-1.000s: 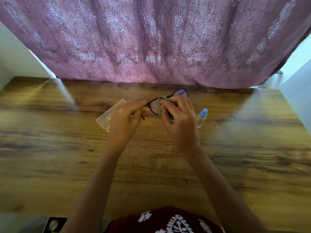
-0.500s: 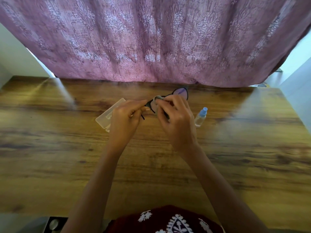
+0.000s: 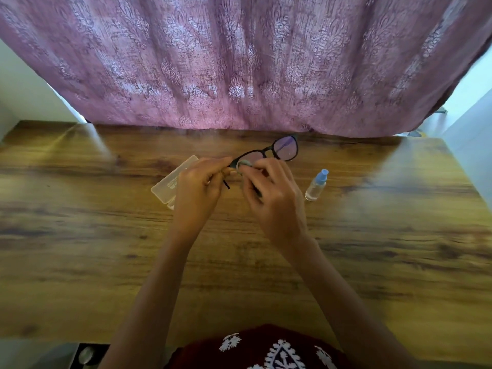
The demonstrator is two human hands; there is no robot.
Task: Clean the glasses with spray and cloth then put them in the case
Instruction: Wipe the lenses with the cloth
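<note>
Black-framed glasses [image 3: 277, 151] are held above the wooden table [image 3: 106, 249], lenses facing me and tilted up to the right. My left hand [image 3: 198, 189] pinches the frame's left end. My right hand [image 3: 271, 194] presses a small grey-green cloth [image 3: 244, 164] against the lower part of the left lens. The right lens is uncovered and shows a purple tint. A translucent plastic case [image 3: 173, 182] lies shut on the table just behind my left hand, partly hidden by it. A small clear spray bottle [image 3: 316, 185] with a blue cap stands to the right of my right hand.
A purple patterned curtain [image 3: 239, 62] hangs along the table's far edge. White walls stand at both sides. A dark red patterned garment [image 3: 266, 350] shows at the bottom, at the table's near edge.
The cloth under my right fingers has slid from the middle of the left lens down toward its lower left edge, uncovering more of that lens. The glasses rose slightly on the right.
</note>
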